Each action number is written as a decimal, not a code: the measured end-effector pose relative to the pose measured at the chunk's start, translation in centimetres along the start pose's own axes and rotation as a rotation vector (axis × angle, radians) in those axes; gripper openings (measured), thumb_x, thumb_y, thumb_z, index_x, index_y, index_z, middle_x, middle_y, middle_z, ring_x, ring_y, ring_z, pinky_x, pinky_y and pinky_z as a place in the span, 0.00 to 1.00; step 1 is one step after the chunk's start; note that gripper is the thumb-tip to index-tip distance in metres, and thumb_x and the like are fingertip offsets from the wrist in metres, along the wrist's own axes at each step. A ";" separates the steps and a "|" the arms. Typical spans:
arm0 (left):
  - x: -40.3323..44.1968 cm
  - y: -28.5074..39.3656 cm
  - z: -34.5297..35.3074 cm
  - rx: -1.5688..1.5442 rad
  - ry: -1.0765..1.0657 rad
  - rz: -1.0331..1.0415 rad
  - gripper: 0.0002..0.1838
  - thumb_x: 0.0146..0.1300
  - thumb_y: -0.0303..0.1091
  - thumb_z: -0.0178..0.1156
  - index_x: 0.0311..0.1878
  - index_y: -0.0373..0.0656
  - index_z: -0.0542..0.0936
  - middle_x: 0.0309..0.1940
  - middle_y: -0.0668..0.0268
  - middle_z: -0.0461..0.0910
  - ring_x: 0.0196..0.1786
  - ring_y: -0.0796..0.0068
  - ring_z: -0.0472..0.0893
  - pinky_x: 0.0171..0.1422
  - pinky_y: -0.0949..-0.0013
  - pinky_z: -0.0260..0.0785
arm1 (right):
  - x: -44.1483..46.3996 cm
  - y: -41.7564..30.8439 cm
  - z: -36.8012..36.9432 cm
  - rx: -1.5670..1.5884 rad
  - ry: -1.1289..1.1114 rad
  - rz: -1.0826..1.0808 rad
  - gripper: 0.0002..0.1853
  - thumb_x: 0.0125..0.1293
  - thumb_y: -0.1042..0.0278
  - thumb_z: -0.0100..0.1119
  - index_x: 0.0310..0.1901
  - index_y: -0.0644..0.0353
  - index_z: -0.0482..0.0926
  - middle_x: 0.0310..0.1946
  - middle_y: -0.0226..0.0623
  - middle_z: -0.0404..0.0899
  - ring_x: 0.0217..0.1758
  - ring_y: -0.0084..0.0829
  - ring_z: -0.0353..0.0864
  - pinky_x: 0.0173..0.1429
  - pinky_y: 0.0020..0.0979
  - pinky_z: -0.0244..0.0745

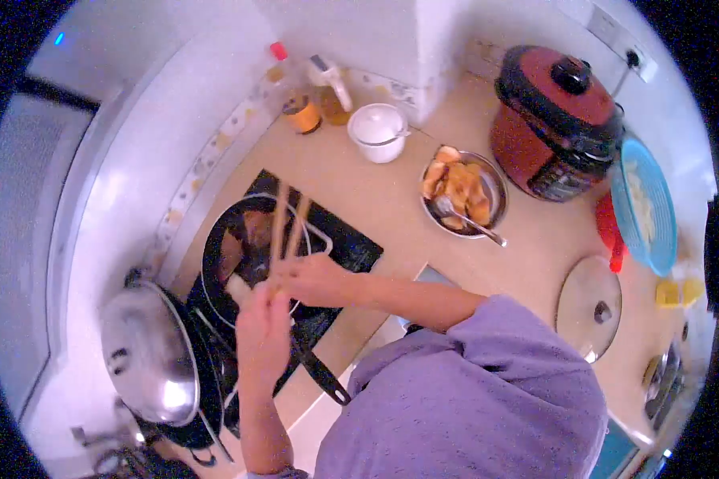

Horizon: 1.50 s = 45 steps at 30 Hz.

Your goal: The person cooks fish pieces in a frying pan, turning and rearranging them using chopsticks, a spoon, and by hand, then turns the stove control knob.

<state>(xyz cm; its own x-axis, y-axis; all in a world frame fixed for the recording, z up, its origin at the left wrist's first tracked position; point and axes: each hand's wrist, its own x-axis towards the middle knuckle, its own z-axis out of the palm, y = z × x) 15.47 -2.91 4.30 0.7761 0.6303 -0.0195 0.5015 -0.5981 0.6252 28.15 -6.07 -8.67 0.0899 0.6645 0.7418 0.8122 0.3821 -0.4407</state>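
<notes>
A pair of wooden chopsticks (279, 227), blurred, rises from my right hand (315, 281), whose fingers are closed around them. My left hand (264, 326) is closed just below, its fingertips meeting the right hand near the lower ends of the chopsticks; what it pinches is hidden. Both hands are over the near side of a dark frying pan (208, 263) on a black stove. Brownish pieces of food (230, 254) lie in the pan, along with a pale piece (238, 289) beside my left hand. The pan's black handle (323, 375) points toward my body.
Left of the pan stands a large domed metal lid (148, 351). Bottles (299, 112) and a white bowl (378, 132) are at the back. Rightward are a metal plate of fried food with a spoon (465, 191), a red cooker (555, 120), a blue basket (651, 207) and a glass lid (589, 307).
</notes>
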 end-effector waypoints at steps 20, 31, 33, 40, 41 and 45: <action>9.6 8.5 26.3 -0.308 -1.070 -0.121 0.13 0.70 0.44 0.46 0.42 0.43 0.67 0.17 0.68 0.69 0.13 0.75 0.69 0.13 0.69 0.60 | -2.8 1.6 -0.2 0.021 0.310 -0.007 0.10 0.57 0.62 0.60 0.30 0.57 0.71 0.23 0.33 0.65 0.26 0.34 0.72 0.25 0.33 0.70; 10.0 5.9 28.7 -0.438 -1.148 -0.244 0.16 0.65 0.44 0.56 0.40 0.39 0.70 0.28 0.64 0.75 0.21 0.73 0.78 0.22 0.69 0.73 | -4.0 2.0 -0.6 -0.003 0.286 0.036 0.13 0.56 0.61 0.62 0.38 0.59 0.76 0.28 0.33 0.71 0.30 0.34 0.75 0.27 0.32 0.73; 10.1 5.4 29.1 -0.439 -1.143 -0.287 0.16 0.65 0.44 0.57 0.41 0.40 0.71 0.28 0.66 0.75 0.25 0.74 0.79 0.24 0.70 0.74 | -4.3 2.4 0.6 0.077 0.265 0.106 0.13 0.56 0.62 0.62 0.39 0.59 0.76 0.30 0.33 0.72 0.32 0.34 0.76 0.27 0.32 0.74; 10.1 3.7 29.4 -0.460 -1.109 -0.269 0.16 0.64 0.44 0.58 0.40 0.40 0.71 0.27 0.68 0.73 0.25 0.77 0.77 0.25 0.72 0.74 | -4.3 2.2 -0.1 0.004 0.232 0.048 0.14 0.53 0.66 0.59 0.42 0.60 0.76 0.33 0.33 0.74 0.34 0.33 0.77 0.31 0.32 0.77; 10.2 3.5 29.5 -0.452 -1.105 -0.240 0.16 0.64 0.44 0.58 0.40 0.40 0.71 0.27 0.69 0.73 0.24 0.79 0.75 0.24 0.73 0.73 | -4.2 2.2 -0.2 0.008 0.227 0.045 0.14 0.53 0.66 0.59 0.42 0.60 0.76 0.33 0.33 0.74 0.34 0.33 0.77 0.31 0.32 0.77; 10.5 3.9 28.5 -0.310 -1.114 -0.132 0.18 0.65 0.44 0.55 0.47 0.37 0.72 0.31 0.60 0.76 0.30 0.70 0.79 0.32 0.64 0.76 | -4.1 2.0 -0.5 0.001 0.242 0.028 0.12 0.53 0.67 0.58 0.40 0.58 0.77 0.32 0.32 0.75 0.33 0.34 0.78 0.33 0.31 0.78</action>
<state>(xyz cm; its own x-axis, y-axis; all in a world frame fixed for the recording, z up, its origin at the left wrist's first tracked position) 36.49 -12.72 -15.70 0.7085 -0.1970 -0.6776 0.6083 -0.3163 0.7280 29.64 -8.31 -12.31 0.2482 0.5015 0.8288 0.8072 0.3660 -0.4632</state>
